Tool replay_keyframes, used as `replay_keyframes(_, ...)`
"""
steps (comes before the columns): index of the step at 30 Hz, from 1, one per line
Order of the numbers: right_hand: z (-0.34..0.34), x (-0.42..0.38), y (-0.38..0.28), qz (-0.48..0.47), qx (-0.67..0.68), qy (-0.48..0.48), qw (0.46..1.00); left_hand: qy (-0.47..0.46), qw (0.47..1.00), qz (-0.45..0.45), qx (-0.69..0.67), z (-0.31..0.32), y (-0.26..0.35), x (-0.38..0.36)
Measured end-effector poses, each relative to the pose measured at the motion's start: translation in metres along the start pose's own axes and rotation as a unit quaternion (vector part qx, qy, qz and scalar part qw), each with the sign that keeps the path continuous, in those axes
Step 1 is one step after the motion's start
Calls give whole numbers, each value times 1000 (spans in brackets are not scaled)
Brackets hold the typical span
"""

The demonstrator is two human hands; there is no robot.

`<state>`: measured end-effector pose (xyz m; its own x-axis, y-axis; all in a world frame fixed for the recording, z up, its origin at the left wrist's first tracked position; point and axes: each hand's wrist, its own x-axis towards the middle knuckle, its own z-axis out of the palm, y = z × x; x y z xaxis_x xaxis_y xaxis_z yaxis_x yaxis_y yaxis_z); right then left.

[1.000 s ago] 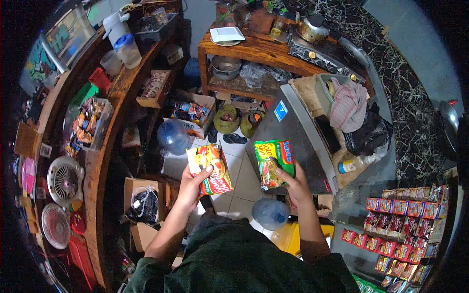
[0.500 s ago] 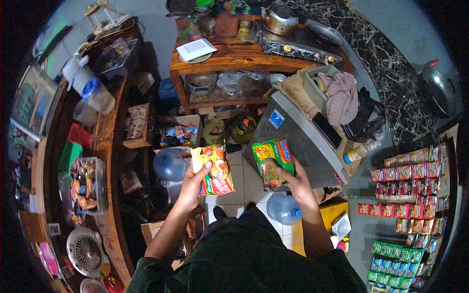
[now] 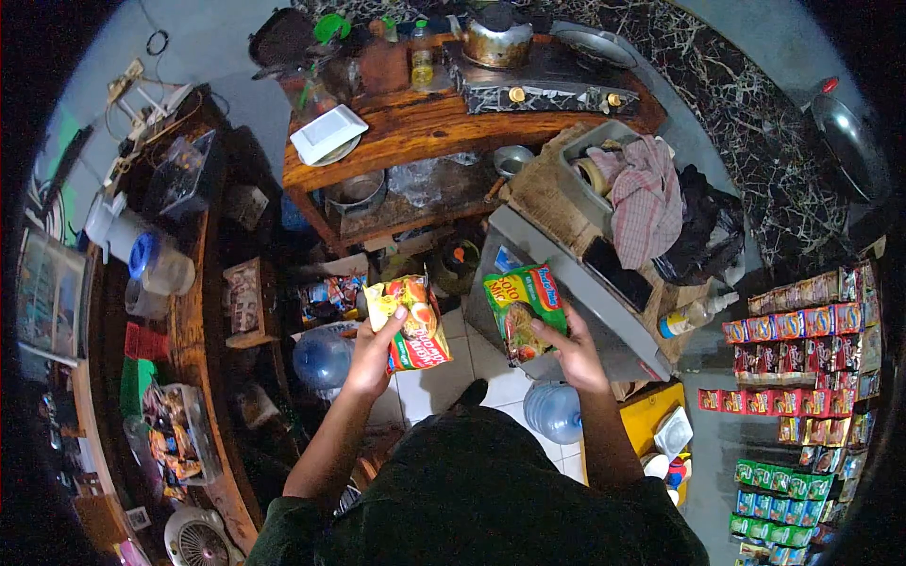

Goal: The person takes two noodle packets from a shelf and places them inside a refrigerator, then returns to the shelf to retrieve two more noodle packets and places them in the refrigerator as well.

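My left hand (image 3: pixel 375 354) is closed around the side of a yellow and red instant noodle packet (image 3: pixel 418 325), thumb across its front. In my right hand (image 3: pixel 573 347) is a green instant noodle packet (image 3: pixel 519 307) with "Soto Mie" on it, also gripped by its edge with the thumb on the front. Both packets are held up apart from each other, fronts towards me, above the tiled floor (image 3: pixel 453 377). The fingers behind the packets are hidden.
A wooden table (image 3: pixel 415 123) ahead carries a stove (image 3: pixel 528 99) with a kettle (image 3: pixel 497 42). Right of it, a grey fridge-like cabinet (image 3: pixel 566 292) bears a cloth (image 3: pixel 648 203). Water jugs (image 3: pixel 552 412) stand low. Sachet strips (image 3: pixel 783 401) hang at right; a wooden shelf (image 3: pixel 203 311) runs left.
My view has turned and moved forward, nearer the table and the grey cabinet. Both hands keep hold of the same packets, in nearly the same position before me.
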<state>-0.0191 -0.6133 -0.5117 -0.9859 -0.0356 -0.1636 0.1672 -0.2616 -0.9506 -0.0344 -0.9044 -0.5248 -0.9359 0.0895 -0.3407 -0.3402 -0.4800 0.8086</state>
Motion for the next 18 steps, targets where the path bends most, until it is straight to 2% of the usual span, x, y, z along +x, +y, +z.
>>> replay_keyframes(4,-13,28,-6,14,-2,7,1000,-31,999,23,17,21,6,35)
replay_keyframes(8,-20,49,-6,-15,-10,29,999,-57,998,10,17,37,14,63)
replay_keyframes(10,-22,53,-3,-15,0,47,999,-64,997,-19,37,34,16,82)
replay_keyframes(14,-13,53,1,-7,-23,128,991,-145,986,-53,60,31,26,121)
replay_keyframes(16,-2,46,-1,-10,-12,173,985,-135,982,-109,74,34,36,138)
replay_keyframes(18,13,43,-4,-37,-17,205,978,-188,969,-138,85,34,43,158)
